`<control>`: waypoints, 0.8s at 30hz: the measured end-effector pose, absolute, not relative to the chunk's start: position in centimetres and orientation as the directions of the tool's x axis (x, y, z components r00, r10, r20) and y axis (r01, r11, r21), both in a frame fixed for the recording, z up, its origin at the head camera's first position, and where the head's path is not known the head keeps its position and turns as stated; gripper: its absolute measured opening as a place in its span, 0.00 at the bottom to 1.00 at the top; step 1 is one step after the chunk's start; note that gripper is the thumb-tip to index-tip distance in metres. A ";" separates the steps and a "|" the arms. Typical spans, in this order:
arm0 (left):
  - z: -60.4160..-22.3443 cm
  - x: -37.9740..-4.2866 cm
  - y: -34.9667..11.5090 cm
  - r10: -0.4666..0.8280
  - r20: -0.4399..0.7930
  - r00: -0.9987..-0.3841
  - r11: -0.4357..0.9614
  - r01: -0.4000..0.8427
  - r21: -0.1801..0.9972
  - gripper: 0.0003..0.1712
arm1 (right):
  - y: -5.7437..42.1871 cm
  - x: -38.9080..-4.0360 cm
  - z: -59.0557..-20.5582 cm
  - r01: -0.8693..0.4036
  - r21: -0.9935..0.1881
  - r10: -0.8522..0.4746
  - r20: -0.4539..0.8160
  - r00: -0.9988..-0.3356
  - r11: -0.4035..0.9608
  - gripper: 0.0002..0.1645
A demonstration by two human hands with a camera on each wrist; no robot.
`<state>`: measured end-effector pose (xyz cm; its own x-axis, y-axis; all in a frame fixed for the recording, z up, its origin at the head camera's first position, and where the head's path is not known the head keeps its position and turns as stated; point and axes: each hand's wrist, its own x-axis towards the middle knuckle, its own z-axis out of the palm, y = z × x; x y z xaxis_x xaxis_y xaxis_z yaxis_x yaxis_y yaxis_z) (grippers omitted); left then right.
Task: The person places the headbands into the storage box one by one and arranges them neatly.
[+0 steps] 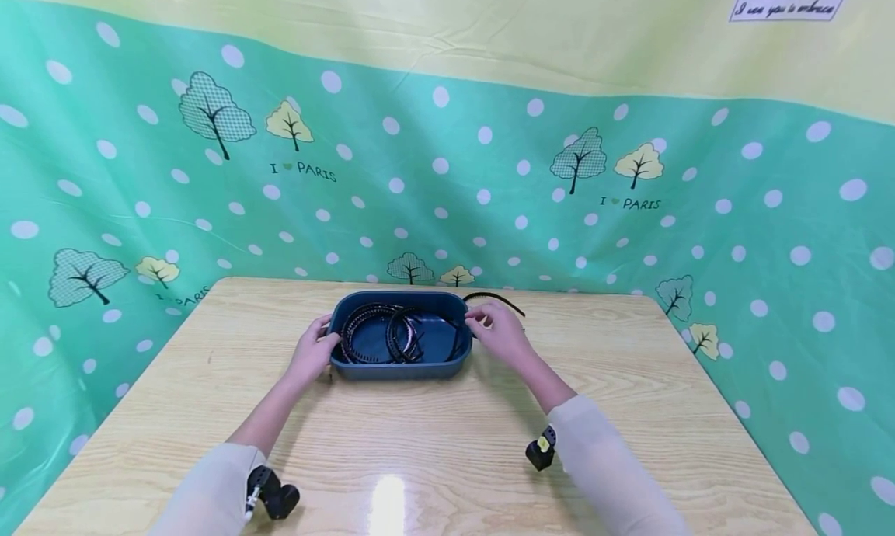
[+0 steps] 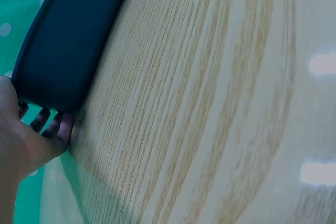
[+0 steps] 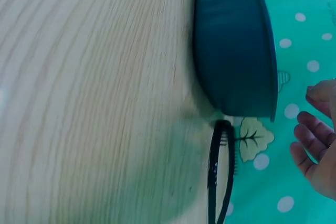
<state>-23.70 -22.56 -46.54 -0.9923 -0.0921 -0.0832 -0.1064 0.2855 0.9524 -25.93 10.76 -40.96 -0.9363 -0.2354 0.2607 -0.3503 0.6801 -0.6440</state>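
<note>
A dark blue plastic bin (image 1: pixel 391 371) stands on the table with several black toothed headbands (image 1: pixel 363 312) inside. My left hand (image 1: pixel 312 353) grips its left end; in the left wrist view the fingers (image 2: pixel 64 127) curl against the bin's underside. My right hand (image 1: pixel 499 334) is at the right end. The right wrist view shows its fingers (image 3: pixel 310 132) loosely bent, apart from the bin wall (image 3: pixel 236 51), with nothing visible between them. Another black headband (image 1: pixel 499 296) lies on the table behind the right hand, partly hidden by it.
The light wood-grain table (image 1: pixel 419 443) reaches back to a green dotted cloth (image 1: pixel 447 186) hanging behind and at the sides. A wrist camera (image 1: pixel 276 499) is on the left sleeve and another (image 1: pixel 540 448) on the right.
</note>
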 end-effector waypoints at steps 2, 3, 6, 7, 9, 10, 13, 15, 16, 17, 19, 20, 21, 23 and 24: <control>-46.6 -23.7 -22.6 -0.092 -0.078 -0.993 0.289 -0.101 0.952 0.30 | 11.2 -26.0 -41.1 -0.346 -0.639 -0.225 0.265 -0.938 0.688 0.10; -46.6 -23.7 -22.5 -0.092 -0.076 -0.993 0.290 -0.099 0.952 0.30 | 11.4 -26.1 -41.2 -0.342 -0.637 -0.218 0.267 -0.939 0.691 0.10; -46.6 -23.7 -22.5 -0.092 -0.072 -0.993 0.293 -0.096 0.951 0.31 | 12.1 -26.2 -41.4 -0.326 -0.643 -0.200 0.263 -0.944 0.693 0.11; -46.6 -23.7 -22.5 -0.092 -0.071 -0.993 0.292 -0.096 0.952 0.31 | 12.2 -26.2 -41.4 -0.320 -0.647 -0.197 0.258 -0.946 0.692 0.12; -46.6 -23.7 -22.5 -0.093 -0.074 -0.993 0.288 -0.098 0.952 0.31 | 12.6 -26.2 -41.5 -0.311 -0.650 -0.192 0.248 -0.949 0.694 0.12; -46.6 -23.7 -22.6 -0.093 -0.074 -0.993 0.287 -0.098 0.953 0.30 | 12.8 -26.3 -41.6 -0.305 -0.651 -0.191 0.242 -0.951 0.695 0.13; -46.6 -23.7 -22.5 -0.097 -0.079 -0.992 0.280 -0.104 0.954 0.30 | 13.2 -26.4 -42.1 -0.295 -0.642 -0.191 0.228 -0.955 0.708 0.13; -46.6 -23.7 -22.5 -0.099 -0.081 -0.992 0.279 -0.106 0.955 0.30 | 13.5 -26.5 -42.5 -0.284 -0.639 -0.187 0.217 -0.958 0.715 0.13; -46.6 -23.7 -22.5 -0.099 -0.080 -0.992 0.282 -0.105 0.954 0.30 | 13.6 -26.5 -42.7 -0.276 -0.636 -0.184 0.209 -0.961 0.720 0.12; -46.6 -23.8 -22.5 -0.099 -0.080 -0.992 0.282 -0.105 0.954 0.30 | 13.7 -26.6 -43.0 -0.269 -0.634 -0.179 0.203 -0.963 0.725 0.12; -46.5 -23.8 -22.5 -0.100 -0.077 -0.992 0.285 -0.103 0.953 0.30 | 13.9 -26.6 -43.5 -0.256 -0.631 -0.170 0.194 -0.966 0.732 0.12; -46.5 -23.8 -22.5 -0.099 -0.076 -0.992 0.288 -0.102 0.952 0.30 | 14.0 -26.7 -43.7 -0.247 -0.632 -0.164 0.189 -0.968 0.735 0.12; -46.5 -23.8 -22.5 -0.099 -0.074 -0.992 0.290 -0.100 0.952 0.30 | 14.0 -26.8 -43.9 -0.239 -0.629 -0.158 0.183 -0.970 0.739 0.12; -46.5 -23.7 -22.5 -0.100 -0.073 -0.992 0.291 -0.099 0.952 0.30 | 14.1 -26.9 -44.4 -0.239 -0.614 -0.159 0.183 -0.970 0.752 0.12; -46.5 -23.7 -22.5 -0.101 -0.073 -0.992 0.292 -0.100 0.951 0.30 | 14.1 -27.0 -44.6 -0.243 -0.604 -0.163 0.184 -0.969 0.759 0.12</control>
